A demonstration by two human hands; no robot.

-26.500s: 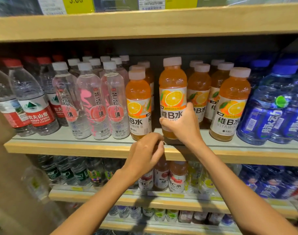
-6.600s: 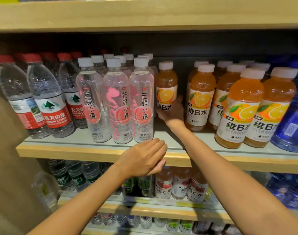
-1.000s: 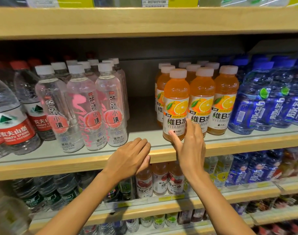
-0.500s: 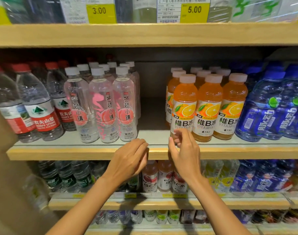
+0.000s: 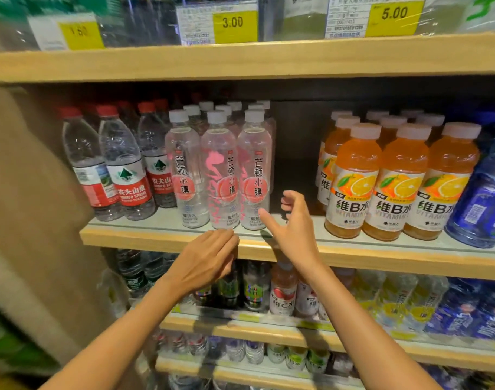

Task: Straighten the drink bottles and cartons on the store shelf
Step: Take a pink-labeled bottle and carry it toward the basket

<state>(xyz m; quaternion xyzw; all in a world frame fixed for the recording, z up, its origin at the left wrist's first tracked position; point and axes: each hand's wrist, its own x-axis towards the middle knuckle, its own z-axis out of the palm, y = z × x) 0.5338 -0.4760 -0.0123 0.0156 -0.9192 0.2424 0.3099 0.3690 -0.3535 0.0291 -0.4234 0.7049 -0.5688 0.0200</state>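
On the middle shelf (image 5: 353,256) stand three rows of orange vitamin drink bottles (image 5: 351,181), their labels facing front. To their left, across a gap, are clear bottles with pink labels (image 5: 253,175). My right hand (image 5: 292,223) hovers in that gap with fingers spread, holding nothing; its thumb points toward the nearest pink-label bottle. My left hand (image 5: 204,260) rests with straight fingers on the shelf's front edge, below the pink-label bottles.
Red-capped water bottles (image 5: 125,164) fill the shelf's left end and blue bottles (image 5: 482,204) the right. Yellow price tags (image 5: 235,23) hang on the shelf above. Lower shelves (image 5: 240,325) hold more small bottles. A beige side panel (image 5: 29,192) bounds the left.
My right hand has let go of the front orange bottle and moved left into the gap, fingers spreading. The camera has shifted closer and to the left.
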